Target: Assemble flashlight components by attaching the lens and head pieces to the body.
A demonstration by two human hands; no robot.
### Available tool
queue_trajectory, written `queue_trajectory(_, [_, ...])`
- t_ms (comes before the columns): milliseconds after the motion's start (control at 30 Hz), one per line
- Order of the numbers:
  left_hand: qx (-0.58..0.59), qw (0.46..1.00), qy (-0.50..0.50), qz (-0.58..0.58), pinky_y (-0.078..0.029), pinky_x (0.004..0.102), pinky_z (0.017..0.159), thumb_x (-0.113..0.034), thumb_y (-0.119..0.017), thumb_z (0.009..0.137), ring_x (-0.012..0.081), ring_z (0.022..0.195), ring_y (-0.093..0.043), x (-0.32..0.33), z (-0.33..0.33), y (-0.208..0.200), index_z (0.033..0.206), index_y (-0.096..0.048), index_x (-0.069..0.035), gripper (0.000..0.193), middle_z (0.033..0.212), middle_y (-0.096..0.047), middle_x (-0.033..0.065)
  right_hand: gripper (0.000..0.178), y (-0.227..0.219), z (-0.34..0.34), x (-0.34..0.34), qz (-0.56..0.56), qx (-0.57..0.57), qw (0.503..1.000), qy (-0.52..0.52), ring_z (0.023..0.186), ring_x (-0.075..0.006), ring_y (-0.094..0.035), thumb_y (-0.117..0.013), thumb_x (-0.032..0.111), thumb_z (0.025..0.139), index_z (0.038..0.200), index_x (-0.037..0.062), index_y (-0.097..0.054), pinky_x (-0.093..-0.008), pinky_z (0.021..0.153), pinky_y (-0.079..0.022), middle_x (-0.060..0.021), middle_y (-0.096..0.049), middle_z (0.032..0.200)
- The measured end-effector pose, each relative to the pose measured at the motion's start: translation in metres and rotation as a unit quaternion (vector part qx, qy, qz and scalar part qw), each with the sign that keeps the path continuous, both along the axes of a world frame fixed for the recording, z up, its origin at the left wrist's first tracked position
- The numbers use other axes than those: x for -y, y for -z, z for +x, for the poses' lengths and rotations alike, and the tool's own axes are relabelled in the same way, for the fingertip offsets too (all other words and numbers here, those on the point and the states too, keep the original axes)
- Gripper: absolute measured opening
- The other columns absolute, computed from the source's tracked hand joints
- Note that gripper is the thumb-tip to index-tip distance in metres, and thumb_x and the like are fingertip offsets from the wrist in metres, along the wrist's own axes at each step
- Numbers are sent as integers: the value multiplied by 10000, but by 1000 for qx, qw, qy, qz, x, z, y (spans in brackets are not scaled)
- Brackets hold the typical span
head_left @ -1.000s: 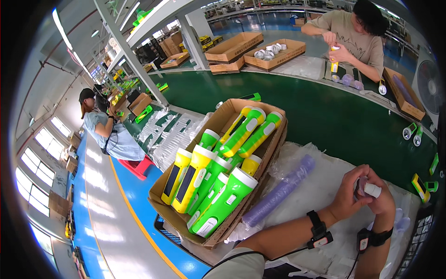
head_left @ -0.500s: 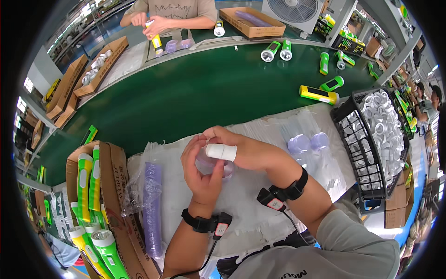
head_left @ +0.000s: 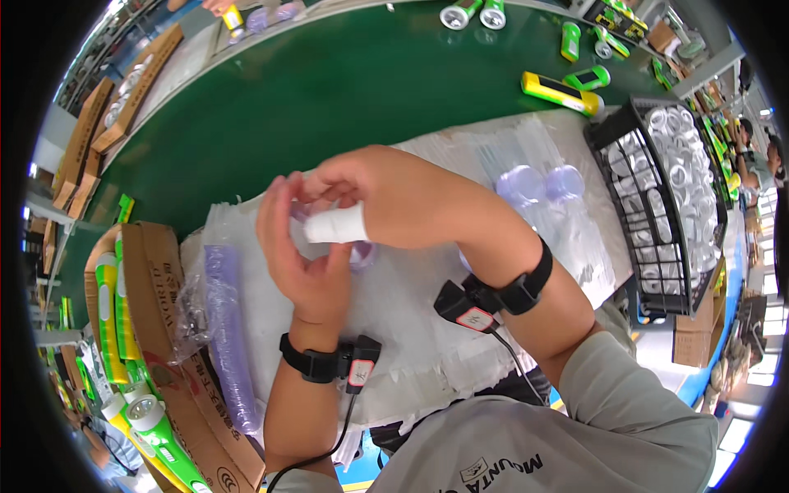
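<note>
My left hand [head_left: 300, 251] and my right hand [head_left: 353, 185] meet above the near work surface, fingers curled around a clear, purplish plastic disc [head_left: 298, 211] that is mostly hidden. A white covering [head_left: 335, 225] wraps my right thumb. Just below the hands, another clear disc [head_left: 362, 256] lies on the surface. Left of my left forearm stretches a long stack of purplish clear discs [head_left: 228, 337] in a plastic sleeve. Beyond my right forearm sit two short stacks, one clear disc stack [head_left: 521, 186] beside a second disc stack [head_left: 565, 182].
A cardboard box [head_left: 177, 320] of green and yellow flashlights [head_left: 156, 423] stands at left. At right is a black crate [head_left: 649, 238] full of white rings [head_left: 679, 174]. Across the green belt [head_left: 279, 115] lie several flashlights, including a yellow flashlight [head_left: 562, 94]. A person's hand [head_left: 218, 6] shows far off.
My view has tipped nearer, so the far person and fan have mostly left it. Both hands have moved left and up in the picture, still together, and my left fingers have straightened somewhat.
</note>
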State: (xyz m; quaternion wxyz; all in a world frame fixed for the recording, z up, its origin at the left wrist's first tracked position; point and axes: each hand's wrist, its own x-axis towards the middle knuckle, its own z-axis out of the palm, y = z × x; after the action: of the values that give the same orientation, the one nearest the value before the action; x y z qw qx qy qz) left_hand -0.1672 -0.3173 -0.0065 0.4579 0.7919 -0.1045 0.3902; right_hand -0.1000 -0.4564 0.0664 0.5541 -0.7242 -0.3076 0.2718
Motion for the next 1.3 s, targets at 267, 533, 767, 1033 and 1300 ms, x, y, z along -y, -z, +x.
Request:
queue_trajectory(267, [21, 995, 65, -73, -357, 431, 1031, -88, -797, 670, 319, 1202, -479, -2, 0, 10, 1292, -416, 0, 735, 1283, -495, 180, 284, 5, 6, 4, 30, -101, 994, -36, 657, -93, -539, -649, 299, 845, 865, 19, -610, -255, 619, -447, -9, -596, 782])
queue_trajectory(533, [-13, 995, 57, -81, -394, 378, 978, -317, -846, 613, 271, 1159, -504, 0, -3, 6, 1242, -483, -21, 784, 1254, -539, 133, 382, 1, 2, 6, 3, -153, 987, -46, 711, -102, -557, -677, 343, 826, 973, -5, -621, -253, 694, -451, -31, -615, 835])
queue_trajectory(767, [-19, 993, 66, -93, -411, 350, 930, -224, -842, 618, 241, 1078, -525, -1, -1, 7, 1180, -516, -37, 676, 1177, -570, 105, 365, 0, -1, 5, -47, -120, 991, -30, 713, -97, -549, -647, 379, 836, 875, 16, -643, -250, 691, -439, -21, -611, 773])
queue_trajectory(1033, [39, 990, 95, -95, -428, 371, 932, -100, -796, 640, 267, 1071, -557, 0, 0, 7, 1236, -466, -11, 686, 1174, -574, 166, 371, 5, 3, 4, 17, -129, 989, -69, 728, -81, -531, -676, 396, 811, 849, 28, -640, -234, 699, -420, 9, -603, 785])
queue_trajectory(1300, [34, 998, 40, -31, -448, 361, 897, -51, -767, 643, 276, 1030, -572, 0, -3, 6, 1238, -468, -15, 667, 1146, -590, 162, 293, -4, -4, 9, -46, -15, 998, 41, 737, -100, -567, -700, 298, 801, 851, 17, -633, -251, 666, -452, -25, -624, 800])
